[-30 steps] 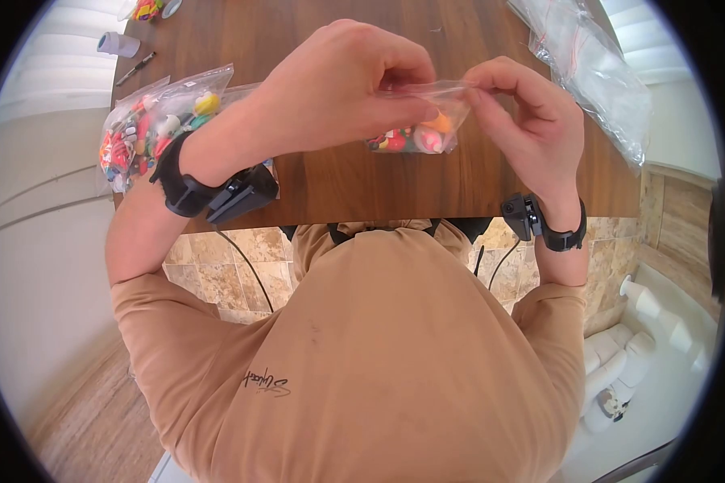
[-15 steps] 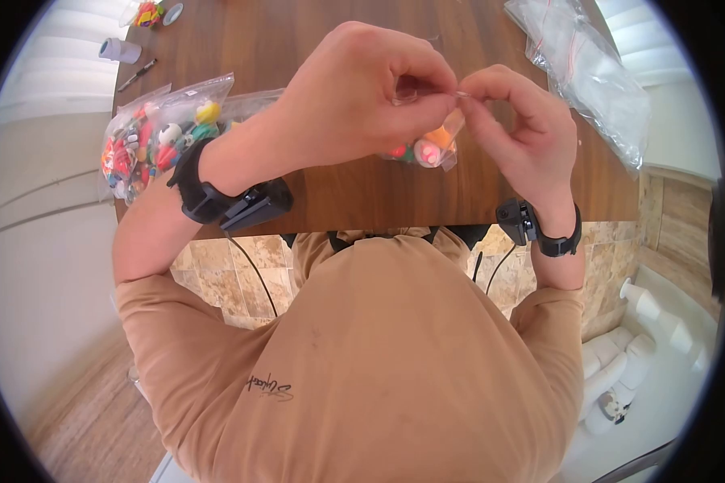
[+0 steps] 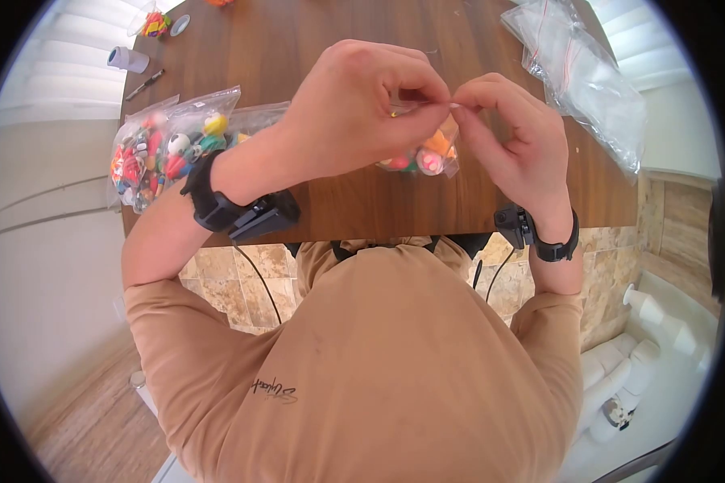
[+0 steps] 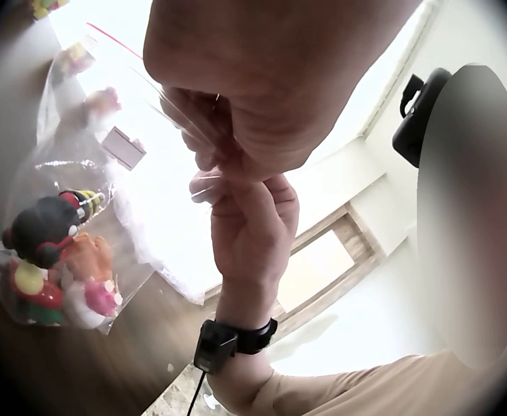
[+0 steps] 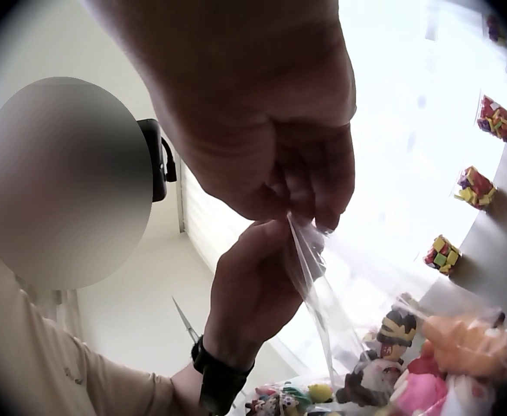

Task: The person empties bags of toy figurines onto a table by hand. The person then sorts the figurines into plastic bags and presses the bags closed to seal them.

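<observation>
A clear zip bag (image 4: 119, 208) holds several small toy figures (image 3: 431, 161), among them a black one (image 4: 41, 230), an orange one and a pink one. In the head view it hangs below my hands, partly hidden behind my left hand (image 3: 370, 113). The thumb and fingers of that hand pinch the bag's top edge. My right hand (image 3: 515, 137) pinches the same edge with thumb and forefinger, its tips right against the left fingertips. In the right wrist view the plastic stretches down from the pinching fingers toward the toys.
Filled bags of small toys (image 3: 177, 149) lie on the table (image 3: 330, 205) at left. Empty plastic bags (image 3: 584, 76) lie at right. A pen (image 3: 145, 84), a white cup (image 3: 127, 59) and a tub of colourful pieces (image 3: 155, 24) are at back left.
A second ago a stretch of the bag's top edge showed between my hands; my left hand has since moved right, so the fingertips meet. The head view has shifted slightly.
</observation>
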A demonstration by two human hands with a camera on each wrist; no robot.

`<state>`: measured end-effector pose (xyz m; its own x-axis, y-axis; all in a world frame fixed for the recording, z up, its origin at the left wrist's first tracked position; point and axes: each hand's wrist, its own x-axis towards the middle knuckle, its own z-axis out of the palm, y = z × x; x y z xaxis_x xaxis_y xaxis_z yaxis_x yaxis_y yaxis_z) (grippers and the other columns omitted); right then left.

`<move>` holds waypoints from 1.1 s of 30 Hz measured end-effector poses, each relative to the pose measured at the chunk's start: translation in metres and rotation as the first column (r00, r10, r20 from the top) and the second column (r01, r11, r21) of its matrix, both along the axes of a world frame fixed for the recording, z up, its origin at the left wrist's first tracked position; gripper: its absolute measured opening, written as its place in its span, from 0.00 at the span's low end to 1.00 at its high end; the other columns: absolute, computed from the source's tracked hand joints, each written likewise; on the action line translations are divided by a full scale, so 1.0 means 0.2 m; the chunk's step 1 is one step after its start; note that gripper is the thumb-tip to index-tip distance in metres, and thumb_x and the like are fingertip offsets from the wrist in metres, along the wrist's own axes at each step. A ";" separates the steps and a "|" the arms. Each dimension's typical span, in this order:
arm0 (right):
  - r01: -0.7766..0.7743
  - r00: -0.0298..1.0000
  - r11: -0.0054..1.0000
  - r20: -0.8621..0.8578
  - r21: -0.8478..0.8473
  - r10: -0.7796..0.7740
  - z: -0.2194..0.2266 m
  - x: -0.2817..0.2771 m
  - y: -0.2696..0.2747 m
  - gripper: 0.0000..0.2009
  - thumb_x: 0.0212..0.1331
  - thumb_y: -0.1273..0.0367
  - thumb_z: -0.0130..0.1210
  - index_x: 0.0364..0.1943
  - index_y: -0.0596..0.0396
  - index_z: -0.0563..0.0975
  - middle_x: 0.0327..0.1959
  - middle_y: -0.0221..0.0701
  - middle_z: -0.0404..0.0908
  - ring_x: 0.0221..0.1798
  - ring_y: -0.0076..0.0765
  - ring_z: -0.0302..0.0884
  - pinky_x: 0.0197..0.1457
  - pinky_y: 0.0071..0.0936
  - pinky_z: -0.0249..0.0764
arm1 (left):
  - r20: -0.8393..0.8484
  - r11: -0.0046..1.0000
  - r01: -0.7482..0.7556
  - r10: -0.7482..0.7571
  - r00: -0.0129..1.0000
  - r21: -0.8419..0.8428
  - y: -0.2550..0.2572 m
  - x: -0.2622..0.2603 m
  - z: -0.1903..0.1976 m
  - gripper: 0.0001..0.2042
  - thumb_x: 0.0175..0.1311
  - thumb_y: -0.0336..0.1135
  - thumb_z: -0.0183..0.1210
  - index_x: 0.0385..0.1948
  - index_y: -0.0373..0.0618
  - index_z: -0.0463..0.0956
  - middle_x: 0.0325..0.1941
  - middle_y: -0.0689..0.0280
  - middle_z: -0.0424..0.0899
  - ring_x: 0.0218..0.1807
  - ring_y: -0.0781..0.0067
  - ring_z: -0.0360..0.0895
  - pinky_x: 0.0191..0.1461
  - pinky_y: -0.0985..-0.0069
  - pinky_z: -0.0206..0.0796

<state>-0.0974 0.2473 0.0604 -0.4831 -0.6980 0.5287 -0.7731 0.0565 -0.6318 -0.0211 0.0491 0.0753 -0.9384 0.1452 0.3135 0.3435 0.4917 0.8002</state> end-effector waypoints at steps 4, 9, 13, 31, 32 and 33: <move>0.044 0.996 0.997 0.084 -0.067 -0.038 -0.04 -0.02 0.04 0.03 0.57 0.78 0.60 0.34 0.58 0.78 0.31 0.31 0.81 0.32 0.32 0.80 0.36 0.21 0.74 | 0.187 0.990 -0.017 0.043 0.981 -0.138 -0.13 0.02 -0.01 0.06 0.55 0.27 0.67 0.33 0.38 0.83 0.29 0.68 0.83 0.32 0.79 0.77 0.40 0.82 0.68; 0.061 0.968 0.996 0.245 -0.066 -0.043 -0.08 -0.07 0.12 0.04 0.62 0.78 0.57 0.39 0.60 0.79 0.33 0.28 0.82 0.36 0.23 0.81 0.41 0.18 0.74 | 0.338 0.949 -0.017 0.128 0.932 -0.314 -0.28 0.04 -0.09 0.06 0.58 0.27 0.66 0.35 0.35 0.83 0.31 0.67 0.85 0.35 0.81 0.79 0.42 0.81 0.71; 0.107 0.901 0.987 0.431 -0.121 -0.045 -0.10 -0.08 0.16 0.05 0.66 0.78 0.54 0.42 0.62 0.78 0.35 0.27 0.82 0.39 0.19 0.80 0.43 0.16 0.74 | 0.368 0.984 -0.104 0.152 0.917 -0.146 -0.26 0.04 -0.12 0.07 0.62 0.29 0.65 0.38 0.35 0.83 0.32 0.67 0.86 0.34 0.83 0.79 0.41 0.82 0.72; 0.149 0.855 0.960 0.519 -0.239 -0.003 -0.18 -0.18 0.35 0.05 0.68 0.76 0.54 0.44 0.63 0.78 0.42 0.32 0.83 0.43 0.23 0.80 0.50 0.21 0.76 | -0.148 0.984 -0.067 0.042 0.988 -0.165 -0.10 0.03 -0.01 0.03 0.60 0.22 0.62 0.34 0.36 0.83 0.35 0.63 0.86 0.32 0.72 0.81 0.37 0.81 0.71; 0.139 0.842 0.953 0.539 -0.271 0.030 -0.18 -0.18 0.35 0.05 0.68 0.76 0.54 0.44 0.63 0.78 0.43 0.32 0.83 0.43 0.23 0.80 0.50 0.22 0.76 | -0.198 0.982 -0.059 0.023 0.980 -0.181 -0.09 0.04 0.00 0.03 0.59 0.21 0.62 0.33 0.36 0.82 0.34 0.62 0.86 0.31 0.69 0.81 0.36 0.80 0.71; 0.143 0.841 0.951 0.540 -0.273 0.028 -0.19 -0.18 0.36 0.05 0.68 0.76 0.54 0.44 0.63 0.78 0.43 0.32 0.83 0.43 0.23 0.80 0.50 0.22 0.76 | -0.198 0.981 -0.055 0.018 0.980 -0.184 -0.07 0.04 0.01 0.03 0.59 0.21 0.62 0.33 0.36 0.82 0.34 0.62 0.86 0.31 0.69 0.81 0.36 0.80 0.71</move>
